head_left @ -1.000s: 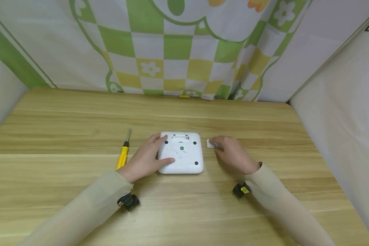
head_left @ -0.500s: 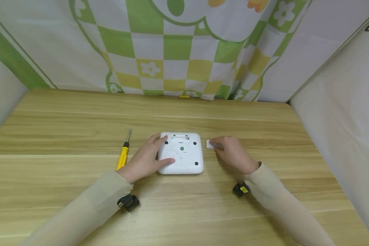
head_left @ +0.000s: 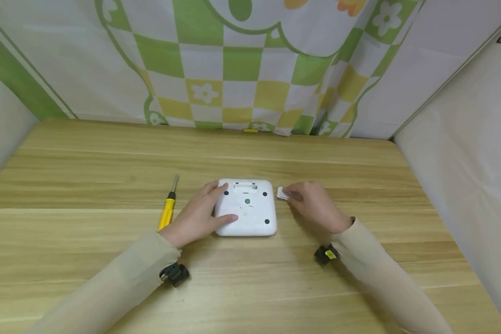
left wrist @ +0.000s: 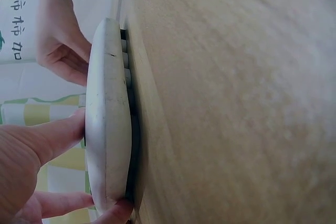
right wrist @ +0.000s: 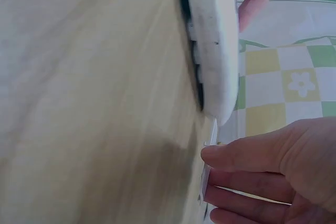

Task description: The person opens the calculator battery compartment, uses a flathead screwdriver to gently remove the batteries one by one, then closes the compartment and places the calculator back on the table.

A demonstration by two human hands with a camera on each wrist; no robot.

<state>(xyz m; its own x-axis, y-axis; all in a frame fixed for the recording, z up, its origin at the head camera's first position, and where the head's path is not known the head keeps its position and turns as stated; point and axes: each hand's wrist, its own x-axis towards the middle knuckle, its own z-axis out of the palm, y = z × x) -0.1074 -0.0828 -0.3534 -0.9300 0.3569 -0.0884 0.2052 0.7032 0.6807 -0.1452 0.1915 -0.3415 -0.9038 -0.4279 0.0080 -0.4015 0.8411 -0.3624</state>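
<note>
A white, rounded-square calculator (head_left: 252, 215) lies face down on the wooden table, its row of keys (left wrist: 126, 61) showing along the underside in the left wrist view. On its back, the battery compartment (head_left: 245, 186) is uncovered near the far edge. My left hand (head_left: 197, 214) holds the calculator by its left side, thumb and index finger on the back and another finger at the lower edge. Just right of the calculator, my right hand (head_left: 315, 206) pinches a small white battery cover (head_left: 281, 193) close to the tabletop; the fingers hide part of that cover.
A yellow-handled screwdriver (head_left: 167, 211) lies left of the left hand, its tip pointing away. A small yellow piece (head_left: 250, 131) sits at the table's back edge, below the checked curtain (head_left: 240, 65). White sheets stand at both sides.
My right hand has shifted slightly left and away from me, bringing the battery cover a little nearer the calculator and tilting it. The left hand and calculator have stayed put.
</note>
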